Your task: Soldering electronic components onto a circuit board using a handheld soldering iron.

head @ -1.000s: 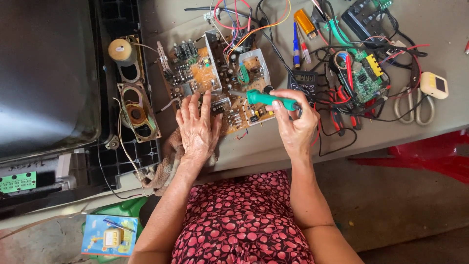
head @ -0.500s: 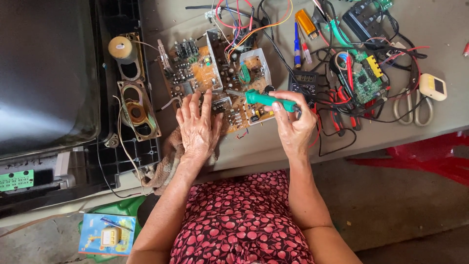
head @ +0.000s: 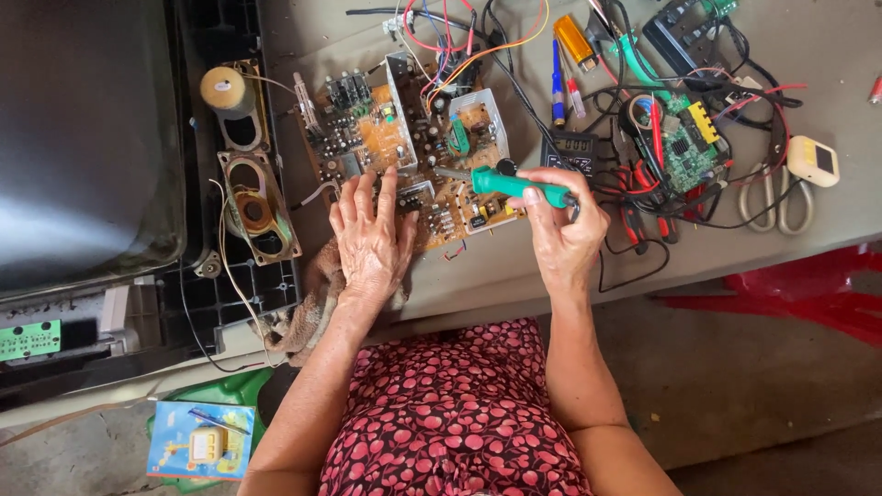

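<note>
Fingers [head: 367, 197] of the left hand [head: 372, 241] are lying spread and flat, tips pressing on the near edge of the orange circuit board [head: 409, 156]; nothing is gripped, and I am reading this as pinning the board so it cannot slide. That wrist is resting on a brownish rag [head: 308, 308] bunched at the desk [head: 514, 266] edge.

Right hand [head: 562, 237]: fingers are curled closed around the green handle of a soldering iron [head: 510, 184], pen-style, thumb on top. I am seeing the metal tip pointing left and reaching over the middle of the board, beside a small metal-walled section. Whether the tip is touching a joint I cannot tell.

Board is lying component side up, near the front of the desk, with coloured wires [head: 459, 37] running off its far side.

Around it: a dark television shell [head: 87, 138] is lying at left with two oval speakers [head: 257, 207] exposed next to the board. Right of the iron hand, a small digital meter [head: 571, 147], a green circuit board [head: 684, 147] in a tangle of black and red leads, and pale-handled scissors [head: 776, 197] are sitting well clear of the work. A blue pen [head: 557, 87] is lying just behind the meter.
</note>
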